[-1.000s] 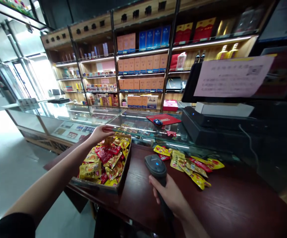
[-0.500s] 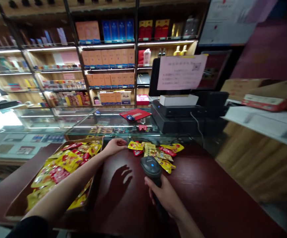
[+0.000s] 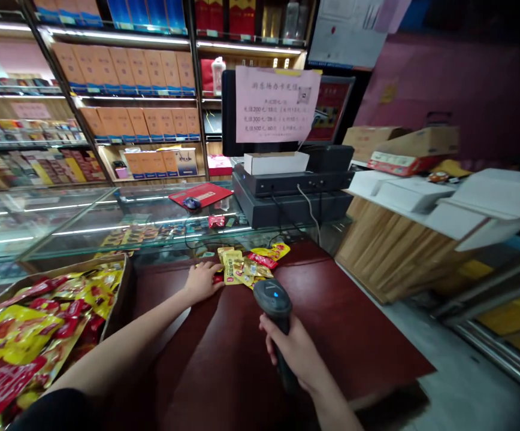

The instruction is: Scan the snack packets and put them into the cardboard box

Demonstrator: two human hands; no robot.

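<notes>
My left hand [image 3: 201,282] lies palm down at the left edge of a small pile of snack packets, its fingers stretched over them and loosely apart. A bit of a red packet [image 3: 217,278] shows by its fingertips; what lies under the palm is hidden. Gold packets [image 3: 237,266] make up the middle of the pile, with a red packet [image 3: 262,260] and a yellow packet [image 3: 278,251] behind on the right. My right hand [image 3: 289,350] is wrapped round the handle of a black barcode scanner [image 3: 273,299], its head over the near edge of the pile.
An open cardboard box [image 3: 127,281] of yellow and red packets stands at the left on the dark red tabletop [image 3: 332,335]. Behind is a glass counter [image 3: 152,218] with a red mat [image 3: 215,193], a mouse [image 3: 192,203] and a monitor [image 3: 228,114]. Stocked shelves line the wall.
My left hand has come down onto the left packets, covering the yellow one there. The view has turned right and nearer; the scanner stays in my right hand.
</notes>
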